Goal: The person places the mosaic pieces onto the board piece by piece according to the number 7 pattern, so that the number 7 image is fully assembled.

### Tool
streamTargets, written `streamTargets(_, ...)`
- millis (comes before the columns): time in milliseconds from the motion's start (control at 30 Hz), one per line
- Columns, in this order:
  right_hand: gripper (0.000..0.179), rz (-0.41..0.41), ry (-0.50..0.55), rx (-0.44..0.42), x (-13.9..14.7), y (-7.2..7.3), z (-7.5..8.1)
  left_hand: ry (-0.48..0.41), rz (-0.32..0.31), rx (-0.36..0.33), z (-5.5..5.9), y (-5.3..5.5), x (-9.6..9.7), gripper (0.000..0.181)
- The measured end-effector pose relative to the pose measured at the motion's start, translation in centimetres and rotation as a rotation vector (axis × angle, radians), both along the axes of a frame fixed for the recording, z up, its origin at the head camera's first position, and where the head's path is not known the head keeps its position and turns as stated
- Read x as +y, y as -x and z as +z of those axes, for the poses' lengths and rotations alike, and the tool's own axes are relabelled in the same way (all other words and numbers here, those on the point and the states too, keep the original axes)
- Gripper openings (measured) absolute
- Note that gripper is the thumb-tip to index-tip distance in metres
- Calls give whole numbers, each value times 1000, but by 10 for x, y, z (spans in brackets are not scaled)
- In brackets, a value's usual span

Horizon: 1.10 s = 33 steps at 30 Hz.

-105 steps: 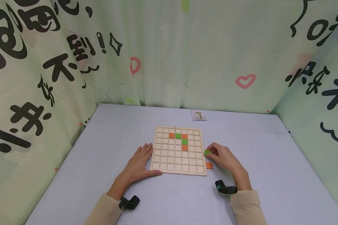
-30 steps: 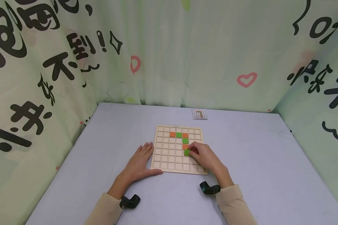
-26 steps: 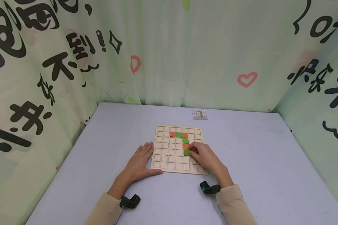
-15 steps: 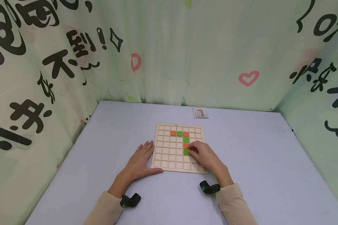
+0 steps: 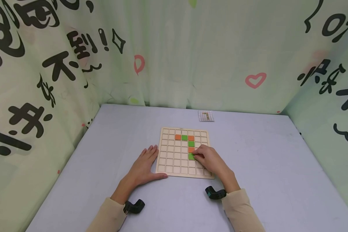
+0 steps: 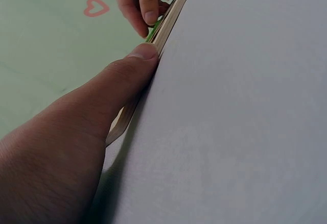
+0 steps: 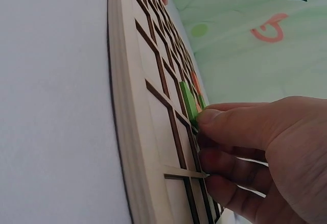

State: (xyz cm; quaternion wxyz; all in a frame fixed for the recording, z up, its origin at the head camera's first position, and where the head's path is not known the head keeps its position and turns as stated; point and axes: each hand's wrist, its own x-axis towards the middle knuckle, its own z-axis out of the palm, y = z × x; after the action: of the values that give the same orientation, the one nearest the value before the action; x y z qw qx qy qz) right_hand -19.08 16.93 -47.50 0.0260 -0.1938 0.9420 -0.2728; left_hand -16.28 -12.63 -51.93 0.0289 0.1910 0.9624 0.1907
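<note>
A wooden grid board (image 5: pixel 174 167) lies flat on the table, with orange and green square tiles set in its cells in a bent line. My right hand (image 5: pixel 213 159) pinches a green tile (image 5: pixel 191 156) at the lower end of that line, just below an orange tile (image 5: pixel 191 149). In the right wrist view the thumb touches the edge of the green tile (image 7: pixel 188 101), which stands slightly above the grid. My left hand (image 5: pixel 143 166) rests at the board's lower left, fingers straight along its left side and thumb (image 6: pixel 130 71) against the front edge.
A small card (image 5: pixel 206 116) with a grid and a coloured bent pattern lies at the back of the white table (image 5: pixel 127 129). Printed curtains (image 5: pixel 168 64) enclose the back and both sides. Each wrist wears a black device (image 5: pixel 134 207).
My right hand has brought the green tile from beside the board onto it, then shifted it slightly left into line under the orange tile. My left hand has stayed in place.
</note>
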Motion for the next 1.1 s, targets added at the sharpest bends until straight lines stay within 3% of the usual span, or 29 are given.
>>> streamTargets(567,17,8,0,17,0,0,-2,-12,-2,5,2,-1,0,113)
streamTargets(1100,18,-69,41,-34,2,-3,5,-10,5,11,-1,-1,1,113)
